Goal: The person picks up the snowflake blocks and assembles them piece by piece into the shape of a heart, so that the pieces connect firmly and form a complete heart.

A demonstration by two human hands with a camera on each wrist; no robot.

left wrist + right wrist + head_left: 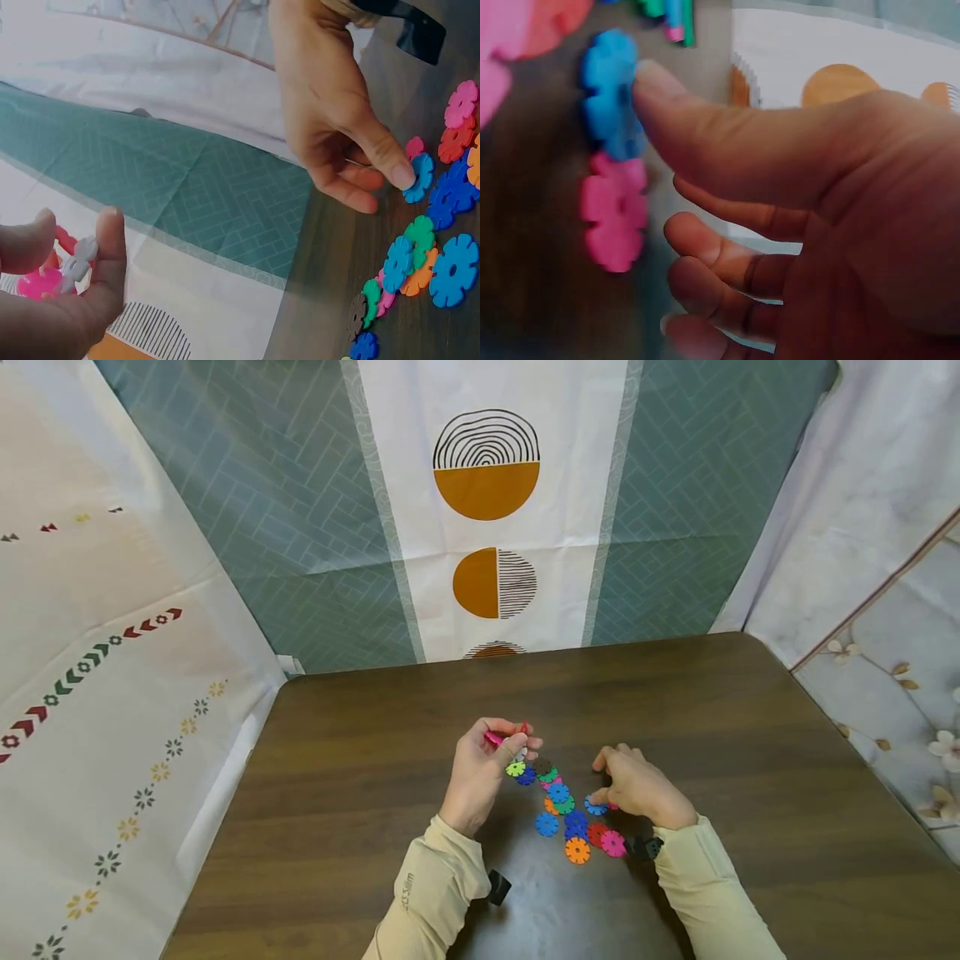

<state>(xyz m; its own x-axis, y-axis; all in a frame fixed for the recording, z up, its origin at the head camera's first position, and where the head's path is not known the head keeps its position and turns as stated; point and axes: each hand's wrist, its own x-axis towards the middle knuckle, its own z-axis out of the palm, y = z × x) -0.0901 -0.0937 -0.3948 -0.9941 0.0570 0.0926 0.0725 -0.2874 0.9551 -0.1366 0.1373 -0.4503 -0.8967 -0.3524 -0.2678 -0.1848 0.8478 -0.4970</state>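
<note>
Just below the centre of the head view, we see the left hand [480,768] pinching a cluster of pink, red and whitish notched discs [37,283]. Right of it, the right hand [643,787] is loosely spread, its thumb at a blue disc [604,82] beside a pink disc [615,225]; we cannot tell whether the thumb touches. Other coloured discs [577,823] trail down the lower middle on the brown table [360,777].

Lettering [407,891] on my left sleeve [438,868]
Small and dark, perhaps ending "Slim"; too tiny for me to read surely.
</note>
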